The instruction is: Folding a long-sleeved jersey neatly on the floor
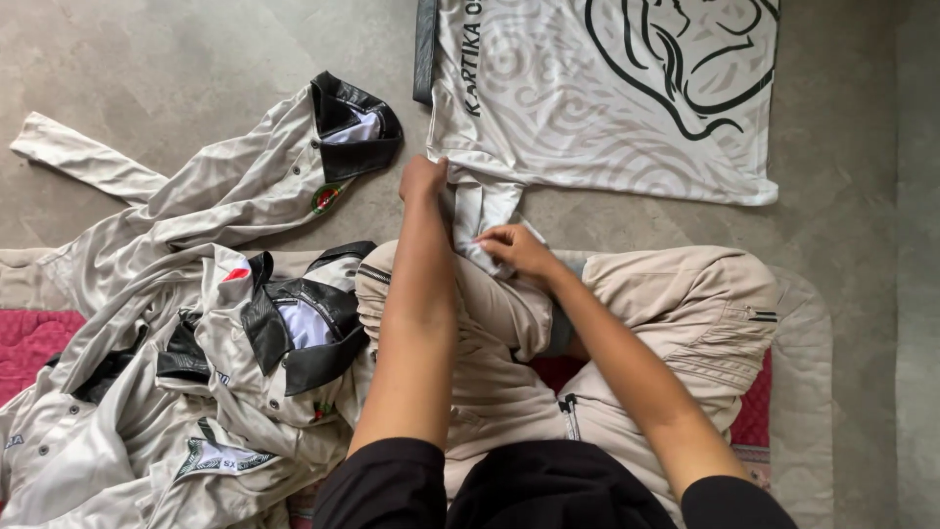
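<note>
On floor, both hands (pixel 470 211) pinch white patterned shirt (pixel 607 88) sleeve.

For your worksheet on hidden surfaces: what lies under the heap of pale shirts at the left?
A red mat and grey floor show beside the heap of pale shirts; directly beneath is hidden.
</note>
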